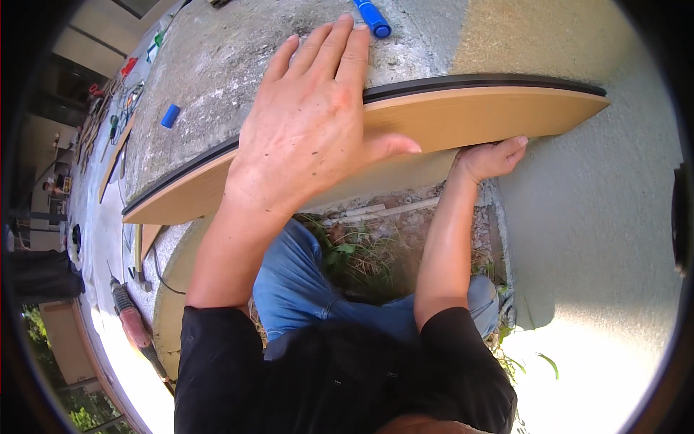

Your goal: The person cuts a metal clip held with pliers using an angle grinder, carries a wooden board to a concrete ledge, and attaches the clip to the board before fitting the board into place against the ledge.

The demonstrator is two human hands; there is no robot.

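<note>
A long tan wooden board (491,116) with a black strip along its far edge lies across a grey concrete ledge (217,65). My left hand (318,116) presses flat on top of the board, fingers spread and reaching onto the concrete. My right hand (491,158) grips the board's near underside from below, fingers curled under the edge. A blue cylinder (373,17) lies on the concrete just beyond my left fingertips.
A second small blue cylinder (170,116) lies on the concrete at left. A red-handled power tool (134,325) and scattered hand tools (116,123) lie on the ground at far left. Weeds and pale pipes (383,211) fill the gap below the board.
</note>
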